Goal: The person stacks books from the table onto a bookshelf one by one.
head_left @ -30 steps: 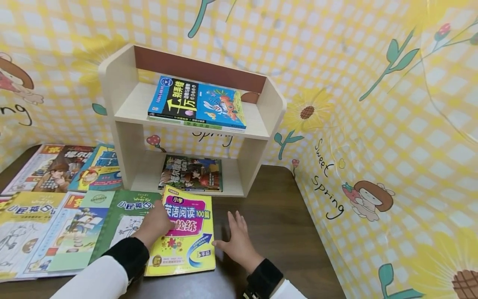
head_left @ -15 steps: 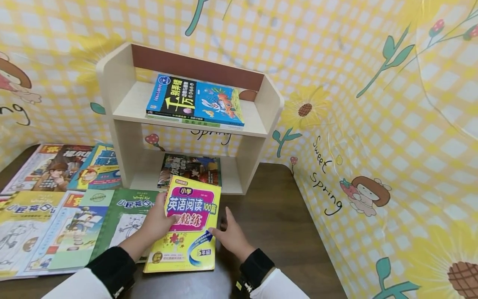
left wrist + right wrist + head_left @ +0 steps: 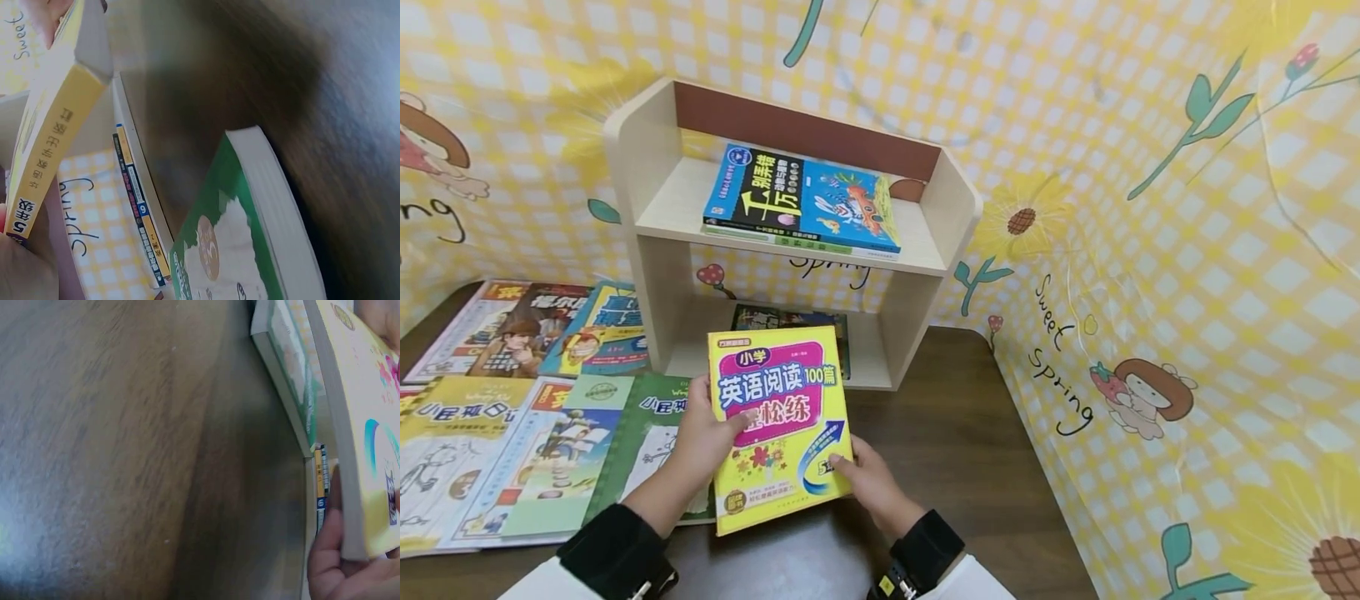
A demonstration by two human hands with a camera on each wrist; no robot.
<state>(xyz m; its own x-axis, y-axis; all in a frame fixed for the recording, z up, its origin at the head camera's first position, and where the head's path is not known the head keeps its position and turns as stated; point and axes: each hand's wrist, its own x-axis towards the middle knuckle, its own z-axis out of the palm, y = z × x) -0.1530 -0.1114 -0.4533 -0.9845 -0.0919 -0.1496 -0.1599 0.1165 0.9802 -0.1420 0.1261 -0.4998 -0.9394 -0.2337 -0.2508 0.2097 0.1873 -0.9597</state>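
A yellow English reading workbook (image 3: 790,450) with a pink title panel is held up in front of the shelf by both hands. My left hand (image 3: 700,437) grips its left edge, thumb across the pink panel. On the lower right edge, my right hand (image 3: 876,487) holds it with the thumb on the cover. From the left wrist, the workbook's yellow spine (image 3: 47,144) shows tilted above the table. In the right wrist view, fingers of the right hand (image 3: 337,562) curl beneath the workbook (image 3: 365,425), whose page edges face the camera.
A two-tier wooden shelf (image 3: 917,333) stands behind, with blue-covered books (image 3: 842,208) lying on top and dark-covered comics (image 3: 756,317) below. To the left lie a green diary book (image 3: 658,450) and several other books (image 3: 467,467). Dark tabletop (image 3: 970,450) extends rightward to the patterned wall covering.
The yellow workbook has risen from the table and tilted towards the camera, overlapping the lower shelf more. My right hand has gone from beside it to gripping its right edge.
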